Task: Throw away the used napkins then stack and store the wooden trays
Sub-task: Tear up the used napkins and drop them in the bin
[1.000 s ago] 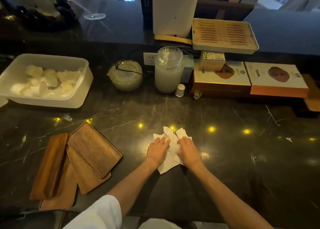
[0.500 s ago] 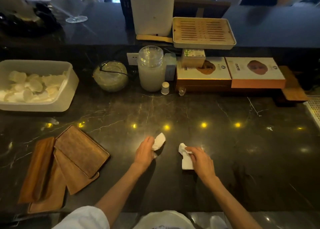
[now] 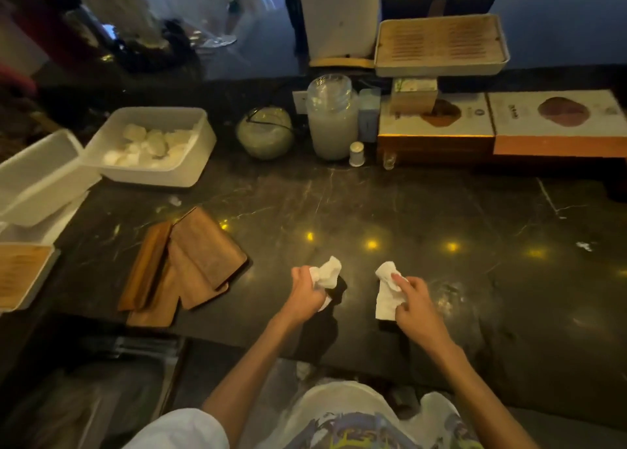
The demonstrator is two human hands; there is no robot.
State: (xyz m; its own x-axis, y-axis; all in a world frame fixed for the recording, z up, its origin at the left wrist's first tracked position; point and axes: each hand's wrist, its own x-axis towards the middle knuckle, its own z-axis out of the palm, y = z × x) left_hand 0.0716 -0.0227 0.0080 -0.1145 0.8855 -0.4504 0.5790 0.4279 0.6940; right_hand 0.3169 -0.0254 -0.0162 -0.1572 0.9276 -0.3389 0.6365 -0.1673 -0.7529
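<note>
My left hand (image 3: 307, 290) is closed around a crumpled white napkin (image 3: 328, 272), held just above the dark marble counter (image 3: 441, 211). A little to the right, my right hand (image 3: 415, 299) grips a second white napkin (image 3: 386, 296) that hangs down flat from its fingers. Several dark wooden trays (image 3: 203, 258) lie overlapping in a loose pile on the counter, left of my left hand and apart from it.
A white tub of pale round pieces (image 3: 152, 146) and an open white box (image 3: 37, 177) stand at the left. At the back are a round glass pot (image 3: 265, 132), a glass jar (image 3: 332, 119), flat boxes (image 3: 556, 122) and a slatted tray (image 3: 441, 46). A bin (image 3: 84, 397) sits below left.
My hands pulled the napkin pile apart, each taking one napkin and lifting it off the counter. The camera has shifted so the scene sits further right and more of the left side shows.
</note>
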